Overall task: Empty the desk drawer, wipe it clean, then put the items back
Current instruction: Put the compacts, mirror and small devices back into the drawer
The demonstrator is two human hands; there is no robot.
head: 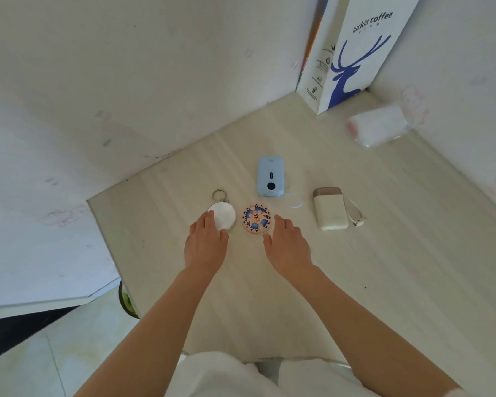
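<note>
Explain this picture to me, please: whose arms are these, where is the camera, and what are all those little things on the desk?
No machine here: these are a person's two bare arms, filmed by one wide-angle camera worn on the head, looking down at a pale desk set in a corner.

The left hand rests its fingers on a round white disc with a key ring. The right hand lies open next to a round patterned disc, touching its edge or nearly so. Neither disc is lifted.

Farther back lie a light blue gadget and a cream gadget with a strap, perhaps power banks. In the corner stand a white paper bag with a blue deer and a soft white packet.

No drawer shows in this view.
</note>
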